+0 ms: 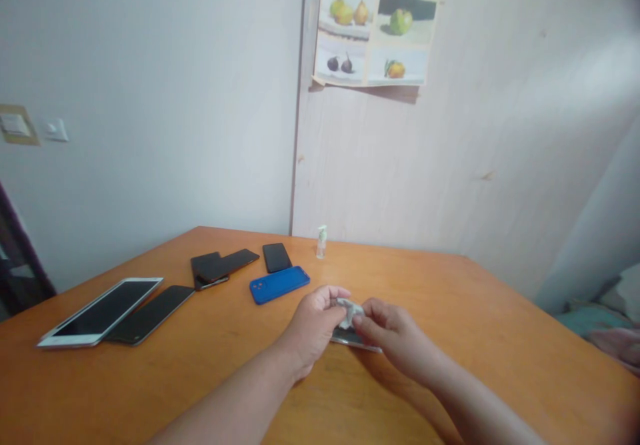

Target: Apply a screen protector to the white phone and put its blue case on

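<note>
A crumpled whitish cloth or tissue (349,312) is bunched between my two hands, just above a dark phone (356,340) with a pale, shiny edge. My left hand (311,323) is closed, its thumb and fingers pinching the cloth from the left. From the right, my right hand (393,333) grips the cloth between thumb and fingers. Most of the phone is hidden under the hands and cloth; I cannot tell whether it touches the table. Beyond my left hand lies a blue phone case or cased phone (280,285), camera end to the left.
On the orange wooden table (225,391), a white-framed tablet (100,315) overlaps a dark phone (153,315) at left. Two stacked dark phones (227,265) and a black phone (276,257) lie farther back. A small clear pump bottle (321,242) stands near the wall.
</note>
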Available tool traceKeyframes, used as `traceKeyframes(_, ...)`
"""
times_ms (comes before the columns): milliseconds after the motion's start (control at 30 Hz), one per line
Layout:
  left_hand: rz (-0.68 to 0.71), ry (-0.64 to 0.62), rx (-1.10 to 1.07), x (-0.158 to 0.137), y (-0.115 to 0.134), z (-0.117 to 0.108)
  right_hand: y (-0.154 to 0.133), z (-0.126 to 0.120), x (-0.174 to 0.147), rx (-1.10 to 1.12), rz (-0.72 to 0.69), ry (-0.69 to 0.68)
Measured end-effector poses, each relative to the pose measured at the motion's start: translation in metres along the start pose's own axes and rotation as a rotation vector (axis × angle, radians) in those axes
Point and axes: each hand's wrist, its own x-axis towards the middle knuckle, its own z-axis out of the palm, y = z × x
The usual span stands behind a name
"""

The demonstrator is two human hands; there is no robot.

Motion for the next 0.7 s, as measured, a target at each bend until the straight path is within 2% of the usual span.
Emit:
traceKeyframes(67, 0.006, 0.018, 0.001, 0.001, -0.002, -0.001, -0.001, 0.0, -0.001, 0.085, 0.004, -0.036)
traceKeyframes(133, 0.058, 0.089, 0.071, 0.003, -0.004, -0.003, -0.004, -0.001, -0.002, 0.142, 0.007, -0.08)
traceKeyframes(267, 0.312, 0.293, 0.377, 0.005, -0.006, -0.01, -0.007, -0.002, -0.001, 0.142, 0.043, -0.043)
traceKeyframes(333, 0.443, 0.306, 0.492, 0.002, -0.004, -0.011, -0.007, -0.002, 0.0, 0.125, 0.071, 0.012)
traceKeyframes(433, 0.502, 0.171, 0.549, -0.006, 0.0, -0.005, -0.007, -0.002, 0.001, 0.123, 0.086, 0.046)
traceKeyframes(500, 0.435, 0.058, 0.495, -0.011, 0.003, 0.001, -0.009, -0.002, 0.0, 0.161, 0.07, 0.025)
traceKeyframes(600, 0.277, -0.092, 0.294, -0.014, 0.006, 0.007, -0.014, -0.002, -0.002, 0.237, 0.04, -0.019)
traceKeyframes(700, 0.184, -0.172, 0.128, -0.013, 0.01, 0.008, -0.018, -0.003, -0.003, 0.261, 0.031, -0.046)
